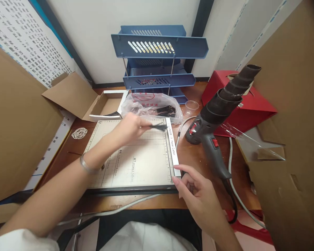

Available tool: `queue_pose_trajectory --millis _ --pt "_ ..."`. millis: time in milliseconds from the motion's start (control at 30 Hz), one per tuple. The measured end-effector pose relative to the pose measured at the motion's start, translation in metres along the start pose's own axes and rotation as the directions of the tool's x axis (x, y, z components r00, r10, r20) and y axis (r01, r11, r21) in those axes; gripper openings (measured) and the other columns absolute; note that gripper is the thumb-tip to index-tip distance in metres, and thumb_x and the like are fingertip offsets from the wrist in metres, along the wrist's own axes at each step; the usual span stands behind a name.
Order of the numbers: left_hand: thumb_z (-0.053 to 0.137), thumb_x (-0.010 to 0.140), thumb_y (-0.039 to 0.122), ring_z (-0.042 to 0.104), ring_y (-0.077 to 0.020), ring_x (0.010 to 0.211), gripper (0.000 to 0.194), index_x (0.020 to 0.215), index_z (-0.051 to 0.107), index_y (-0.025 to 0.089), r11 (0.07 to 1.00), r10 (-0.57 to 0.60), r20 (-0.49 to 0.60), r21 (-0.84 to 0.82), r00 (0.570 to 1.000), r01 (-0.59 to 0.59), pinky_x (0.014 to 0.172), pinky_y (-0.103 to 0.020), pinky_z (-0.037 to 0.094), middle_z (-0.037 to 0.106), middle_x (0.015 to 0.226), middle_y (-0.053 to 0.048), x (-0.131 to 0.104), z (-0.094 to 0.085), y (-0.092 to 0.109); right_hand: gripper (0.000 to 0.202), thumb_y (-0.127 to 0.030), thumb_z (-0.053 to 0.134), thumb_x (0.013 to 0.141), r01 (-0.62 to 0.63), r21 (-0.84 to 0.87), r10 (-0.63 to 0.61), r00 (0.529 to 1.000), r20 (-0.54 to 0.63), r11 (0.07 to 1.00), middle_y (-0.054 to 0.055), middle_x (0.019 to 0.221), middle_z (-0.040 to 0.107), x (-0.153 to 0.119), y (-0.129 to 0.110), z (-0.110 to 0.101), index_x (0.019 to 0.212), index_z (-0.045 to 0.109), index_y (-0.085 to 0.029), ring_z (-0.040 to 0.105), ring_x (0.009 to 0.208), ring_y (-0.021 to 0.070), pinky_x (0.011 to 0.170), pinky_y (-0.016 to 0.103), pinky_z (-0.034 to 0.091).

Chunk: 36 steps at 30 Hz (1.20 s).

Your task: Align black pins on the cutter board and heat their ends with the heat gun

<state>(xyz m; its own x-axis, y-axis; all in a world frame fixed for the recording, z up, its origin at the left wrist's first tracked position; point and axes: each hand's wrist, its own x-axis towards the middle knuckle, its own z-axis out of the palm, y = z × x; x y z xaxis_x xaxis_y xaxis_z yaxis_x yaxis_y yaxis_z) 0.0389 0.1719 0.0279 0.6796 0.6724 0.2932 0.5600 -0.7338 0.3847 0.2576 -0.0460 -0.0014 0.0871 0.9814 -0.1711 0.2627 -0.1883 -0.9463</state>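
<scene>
Head view, near to far: right hand [197,186], one, empty, its thumb and forefinger narrowly parted at the near end of one white strip [173,150] along the cutter's right edge; whether they touch it, cannot tell. Paper cutter [149,164], one, flat on the table. Left hand [133,126], one, fingers closed on one bundle of black strands [159,127], located above the board's far right portion, ends toward the strip; strands too fine to count. Step in hand, by judgement: positioning the bundle at that edge; the next move calls for a firm, level hold. Coil of white cord [79,133], one. Heat gun [221,109], one. Plastic bag [143,104], one, containing more dark strands, uncounted. Open cardboard box [116,92], one. Red box [247,113], one. Blue tray stack [120,47], one.
</scene>
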Motion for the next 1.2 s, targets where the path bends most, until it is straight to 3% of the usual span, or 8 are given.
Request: queue_pose_trajectory --millis 133,233,467,600,733,967,1100,1200 --pt "0.054 0.102 0.022 0.069 -0.0192 0.073 0.026 0.098 0.080 0.022 0.989 -0.005 0.021 0.151 1.000 0.002 0.068 -0.029 0.051 0.078 0.083 -0.006 -0.069 0.015 0.038 0.038 -0.053 0.061 0.095 0.002 -0.041 -0.003 1.000 -0.022 0.999 -0.006 0.060 0.051 0.002 -0.002 -0.001 0.115 0.069 -0.022 0.047 0.055 0.0114 0.058 0.026 0.039" --pt "0.054 0.100 0.015 0.071 -0.0226 0.083 0.025 0.099 0.078 0.020 0.968 -0.068 0.038 0.245 0.997 0.057 0.076 -0.033 0.056 0.077 0.088 -0.007 -0.090 0.025 0.053 0.036 -0.053 0.061 0.095 0.023 -0.090 -0.024 1.000 -0.009 0.996 -0.005 0.060 0.054 0.002 -0.002 -0.003 0.113 0.070 -0.023 0.049 0.056 0.0117 0.057 0.026 0.040" --pt "0.058 0.095 0.013 0.068 -0.0277 0.100 0.020 0.103 0.076 0.016 0.948 -0.192 0.176 0.288 0.965 0.136 0.087 -0.041 0.058 0.073 0.109 -0.010 -0.082 0.017 0.072 0.032 -0.051 0.062 0.094 0.051 -0.154 -0.058 0.998 -0.038 0.987 -0.006 0.059 0.056 0.003 -0.004 -0.003 0.110 0.071 -0.024 0.050 0.054 0.0111 0.056 0.025 0.041" --pt "0.062 0.090 0.015 0.068 -0.0285 0.096 0.019 0.105 0.074 0.016 0.949 -0.207 0.291 0.292 0.934 0.120 0.083 -0.042 0.057 0.071 0.105 -0.011 -0.072 0.005 0.077 0.029 -0.048 0.062 0.095 0.071 -0.189 -0.080 0.996 -0.038 0.979 -0.006 0.060 0.056 0.006 -0.009 -0.004 0.109 0.071 -0.024 0.048 0.052 0.0096 0.056 0.025 0.039" --pt "0.067 0.085 0.017 0.069 -0.0289 0.093 0.024 0.108 0.073 0.019 0.946 -0.169 0.315 0.318 0.934 0.064 0.079 -0.040 0.055 0.071 0.101 -0.010 -0.062 0.003 0.077 0.029 -0.046 0.061 0.095 0.093 -0.194 -0.102 0.994 -0.034 0.977 -0.006 0.060 0.055 0.007 -0.010 -0.003 0.109 0.071 -0.023 0.047 0.051 0.0094 0.055 0.025 0.038" --pt "0.059 0.089 0.010 0.066 -0.0263 0.091 0.019 0.101 0.071 0.019 0.959 -0.134 0.282 0.279 0.950 0.052 0.079 -0.038 0.054 0.070 0.096 -0.007 -0.064 0.016 0.080 0.021 -0.041 0.063 0.095 0.168 -0.315 -0.191 0.980 -0.046 0.934 -0.005 0.064 0.058 0.016 -0.007 0.000 0.104 0.073 -0.025 0.048 0.053 0.0099 0.057 0.027 0.038" --pt "0.061 0.095 0.017 0.064 -0.0275 0.101 0.016 0.108 0.069 0.018 0.973 -0.153 0.112 0.194 0.982 0.129 0.088 -0.042 0.055 0.070 0.107 -0.009 -0.082 0.029 0.085 0.020 -0.037 0.062 0.097 0.259 -0.463 -0.312 0.949 -0.039 0.847 -0.002 0.079 0.065 0.029 -0.009 0.005 0.108 0.075 -0.026 0.053 0.060 0.0114 0.064 0.030 0.041" --pt "0.060 0.098 0.018 0.062 -0.0272 0.104 0.018 0.114 0.067 0.018 0.975 -0.179 0.006 0.136 0.984 0.176 0.093 -0.044 0.054 0.070 0.113 -0.009 -0.093 0.039 0.089 0.020 -0.032 0.063 0.096 0.317 -0.535 -0.376 0.927 0.000 0.783 0.003 0.096 0.069 0.041 -0.008 0.012 0.110 0.076 -0.025 0.064 0.080 0.0168 0.074 0.032 0.046"
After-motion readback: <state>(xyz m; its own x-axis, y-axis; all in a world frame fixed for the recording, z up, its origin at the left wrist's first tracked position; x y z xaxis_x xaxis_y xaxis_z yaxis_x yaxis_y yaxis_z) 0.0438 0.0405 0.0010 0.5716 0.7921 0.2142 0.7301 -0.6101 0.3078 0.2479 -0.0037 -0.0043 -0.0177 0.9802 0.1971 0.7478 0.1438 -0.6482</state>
